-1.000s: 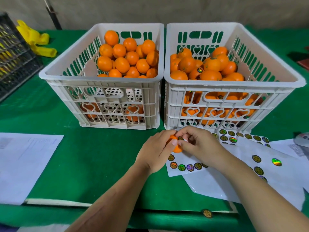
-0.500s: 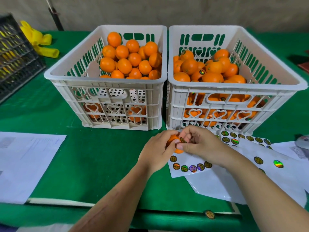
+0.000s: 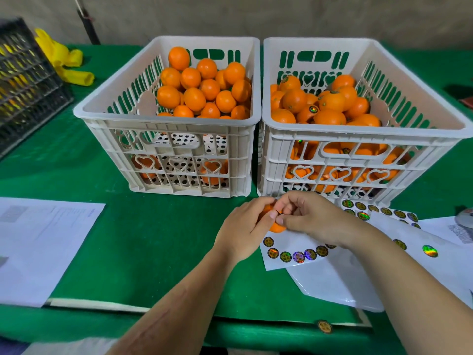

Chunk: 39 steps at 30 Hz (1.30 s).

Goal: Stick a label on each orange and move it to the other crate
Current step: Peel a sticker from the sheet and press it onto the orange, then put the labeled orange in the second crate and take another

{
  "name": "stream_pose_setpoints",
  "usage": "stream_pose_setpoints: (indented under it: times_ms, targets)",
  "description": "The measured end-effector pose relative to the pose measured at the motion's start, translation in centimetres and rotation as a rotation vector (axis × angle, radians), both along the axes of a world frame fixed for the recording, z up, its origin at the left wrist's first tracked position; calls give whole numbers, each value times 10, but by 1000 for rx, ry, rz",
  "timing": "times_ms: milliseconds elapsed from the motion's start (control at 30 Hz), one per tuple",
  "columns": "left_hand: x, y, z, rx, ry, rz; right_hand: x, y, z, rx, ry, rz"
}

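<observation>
Orange fruit (image 3: 276,226) stayed cupped in left hand (image 3: 245,226) before right crate (image 3: 358,139), above sticker sheet (image 3: 289,260). Right hand (image 3: 307,216) kept fingertips pinched on it; little changed since earlier frames. Label likely being pressed; transfer pending.

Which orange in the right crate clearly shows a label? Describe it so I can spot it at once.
Start at the right crate, the fuller one. On top of its pile, near the middle, lies the labelled orange, tucked between bigger fruit. Its round shiny sticker faces up, unlike its neighbours' bare skins or green stem ends.
</observation>
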State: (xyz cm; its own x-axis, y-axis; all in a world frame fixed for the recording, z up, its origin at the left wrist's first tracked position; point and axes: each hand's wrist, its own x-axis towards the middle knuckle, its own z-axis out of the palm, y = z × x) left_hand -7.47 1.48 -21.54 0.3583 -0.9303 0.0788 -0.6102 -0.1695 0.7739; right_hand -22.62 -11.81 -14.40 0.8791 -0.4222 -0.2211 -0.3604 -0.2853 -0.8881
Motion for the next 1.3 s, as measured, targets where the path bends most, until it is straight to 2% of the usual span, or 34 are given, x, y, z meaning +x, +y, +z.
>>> stream_pose_setpoints:
  times_ms: [200, 500, 1033, 1100, 1233, 1300]
  targets:
    - [-1, -1, -1, 2, 10, 29, 2, -1, 13, -114, 70, 19]
    - [0, -3, 0, 23, 70, 41, -3, 6, 10, 30, -86, -78]
    - [2, -6, -5, 42, 72, 25, -9, 13, -8, -207, -227, -200]
    - [3, -6, -5, 51, 83, 27, -9, 14, -11, -219, -235, -248]
    - [4, -7, -6, 61, 114, 31, -17, -2, -5, -218, -341, -518]
    - [4, -7, -5, 61, 121, 28, -21, -6, -1, -151, -358, -525]
